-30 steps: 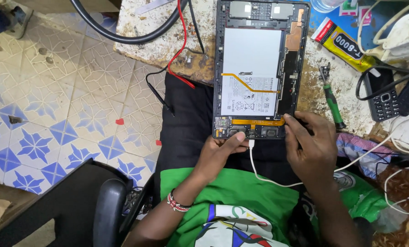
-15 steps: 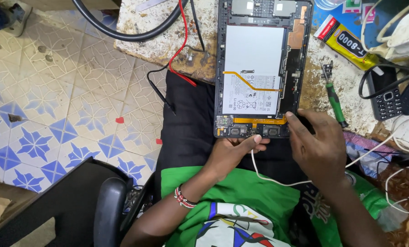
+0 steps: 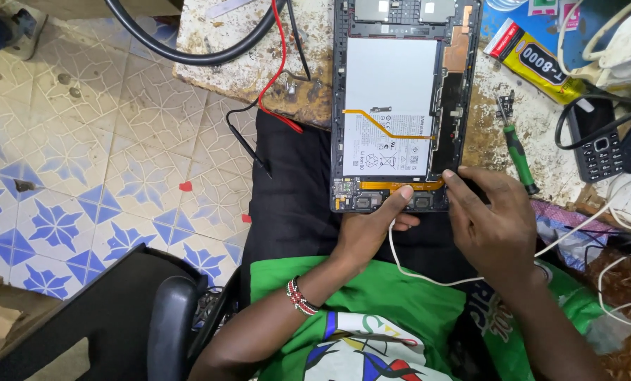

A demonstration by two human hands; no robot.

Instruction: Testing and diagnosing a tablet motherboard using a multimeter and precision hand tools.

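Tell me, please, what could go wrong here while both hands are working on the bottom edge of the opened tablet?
The opened tablet overhangs the workbench edge onto the lap, so a push could tip it. The left hand and right hand press fingertips near the orange flex cable, which might crease or tear. The white cable plugged in at the bottom loops between the wrists and could snag and strain the port.

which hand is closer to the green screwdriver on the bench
Right. The right hand rests at the opened tablet's lower right corner, just left of and below the green screwdriver. The left hand sits at the tablet's bottom edge, farther left.
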